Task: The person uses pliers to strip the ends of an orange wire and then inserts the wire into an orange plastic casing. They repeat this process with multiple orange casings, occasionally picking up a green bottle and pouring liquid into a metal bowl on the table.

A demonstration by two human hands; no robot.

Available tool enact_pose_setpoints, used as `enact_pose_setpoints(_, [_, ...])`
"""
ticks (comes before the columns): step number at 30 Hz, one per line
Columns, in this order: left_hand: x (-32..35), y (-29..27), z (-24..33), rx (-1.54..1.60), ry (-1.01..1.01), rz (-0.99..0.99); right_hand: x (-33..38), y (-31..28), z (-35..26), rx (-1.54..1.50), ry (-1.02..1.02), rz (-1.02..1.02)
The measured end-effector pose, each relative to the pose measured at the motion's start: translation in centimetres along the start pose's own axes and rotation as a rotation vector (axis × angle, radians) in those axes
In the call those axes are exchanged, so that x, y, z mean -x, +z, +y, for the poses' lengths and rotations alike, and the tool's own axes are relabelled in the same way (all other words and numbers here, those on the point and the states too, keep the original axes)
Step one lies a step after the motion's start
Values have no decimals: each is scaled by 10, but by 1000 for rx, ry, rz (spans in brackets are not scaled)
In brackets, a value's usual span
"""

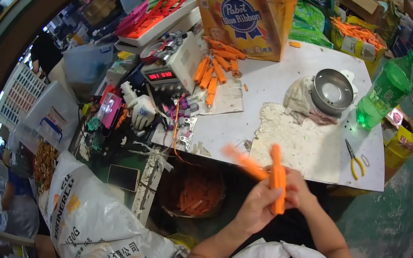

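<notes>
My two hands meet in front of the table's near edge. The fingers of my left hand point(256, 205) are closed around a slim orange plastic piece point(278, 180), which stands nearly upright with its tip pointing away from me. My right hand point(295, 186) is closed against the same spot, its fingers partly hidden behind that piece. A second orange plastic piece point(247, 164), smeared by motion, sticks out to the upper left from between the hands. Which hand bears it is hard to make out.
Similar orange pieces point(215, 67) are piled before a tall cardboard box point(252, 12). A power supply point(173, 63) stands left of them. On the right are a metal bowl point(332, 90), a green bottle point(386, 90) and yellow-handled pliers point(355, 161). Below the table, a bin point(192, 189) holds orange pieces.
</notes>
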State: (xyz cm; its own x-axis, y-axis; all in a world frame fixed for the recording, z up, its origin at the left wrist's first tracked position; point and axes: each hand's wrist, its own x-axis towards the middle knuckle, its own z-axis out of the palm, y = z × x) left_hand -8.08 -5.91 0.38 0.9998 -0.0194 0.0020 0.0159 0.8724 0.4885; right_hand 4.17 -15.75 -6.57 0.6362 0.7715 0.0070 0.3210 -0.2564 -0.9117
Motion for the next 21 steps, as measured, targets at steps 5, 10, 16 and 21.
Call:
enact_pose_setpoints(5, [-25, -8, 22, -232, 494, 120, 0, 6, -32, 18, -262, 298])
enact_pose_setpoints(10, [-50, -23, 10, -331, 380, 26, 5, -10, -52, 340, -474, 431])
enact_pose_setpoints(16, [-64, -24, -2, -404, 345, 2, 5, -18, -39, 413, -462, 524])
enact_pose_setpoints(21, [-69, -26, -3, -456, 311, 19, 7, -22, -36, 465, -441, 535])
